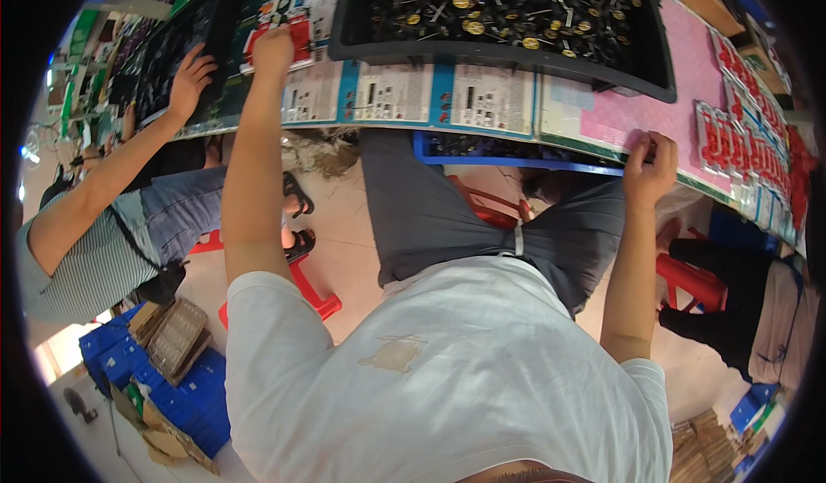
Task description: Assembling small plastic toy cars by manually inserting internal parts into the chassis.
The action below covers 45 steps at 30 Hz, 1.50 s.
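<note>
— Who is at the far left?
— A co-worker's hand (pixel 188 86), spread open near a dark bin (pixel 176 36). Next along, the person's left hand (pixel 274 50) rests at a stack of red cards (pixel 301 40) on the bench (pixel 611 122), fingers bunched; whether they grip a card cannot be told.
— At centre?
— A black tray (pixel 516 60) heaped with loose black-and-yellow pieces (pixel 473 27).
— And right?
— The right hand (pixel 651 169) curls at the bench's near edge, fingers narrow, any contents hidden. Beyond it, red-and-white packs (pixel 744 130) lie in rows.
— How much is done?
— The rows suggest a fair batch finished; the cards at the left hand appear still in progress, and the full tray hints at plenty left
</note>
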Each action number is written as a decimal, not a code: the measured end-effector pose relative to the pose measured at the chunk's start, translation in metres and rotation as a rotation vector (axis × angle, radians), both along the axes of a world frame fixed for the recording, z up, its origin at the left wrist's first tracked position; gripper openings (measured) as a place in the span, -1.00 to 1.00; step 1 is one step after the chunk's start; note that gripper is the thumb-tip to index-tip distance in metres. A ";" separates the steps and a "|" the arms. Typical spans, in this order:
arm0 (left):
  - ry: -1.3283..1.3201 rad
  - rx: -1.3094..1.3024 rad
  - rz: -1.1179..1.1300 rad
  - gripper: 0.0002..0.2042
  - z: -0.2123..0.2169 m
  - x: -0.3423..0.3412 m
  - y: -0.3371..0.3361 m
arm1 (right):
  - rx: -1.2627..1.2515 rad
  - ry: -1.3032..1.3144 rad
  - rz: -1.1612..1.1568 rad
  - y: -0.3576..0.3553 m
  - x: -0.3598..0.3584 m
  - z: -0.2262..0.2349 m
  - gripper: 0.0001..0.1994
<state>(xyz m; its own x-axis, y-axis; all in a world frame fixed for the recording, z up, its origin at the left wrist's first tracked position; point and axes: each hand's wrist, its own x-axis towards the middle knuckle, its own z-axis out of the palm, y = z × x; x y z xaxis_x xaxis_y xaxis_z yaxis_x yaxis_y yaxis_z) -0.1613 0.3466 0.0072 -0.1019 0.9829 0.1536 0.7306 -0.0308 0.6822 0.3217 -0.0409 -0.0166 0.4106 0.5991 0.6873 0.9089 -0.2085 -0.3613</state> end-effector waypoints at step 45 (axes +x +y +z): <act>-1.096 -0.704 -1.060 -0.49 0.016 0.234 -0.323 | -0.082 0.215 0.357 0.125 0.163 0.037 -0.70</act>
<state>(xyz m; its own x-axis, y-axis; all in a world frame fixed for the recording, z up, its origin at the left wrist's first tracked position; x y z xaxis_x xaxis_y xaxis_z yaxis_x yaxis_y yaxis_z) 0.0728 0.0238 0.0235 0.8515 0.5243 -0.0058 -0.2079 0.3478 0.9142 0.4843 0.0839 0.0205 0.2963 0.7789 0.5528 0.8351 0.0696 -0.5457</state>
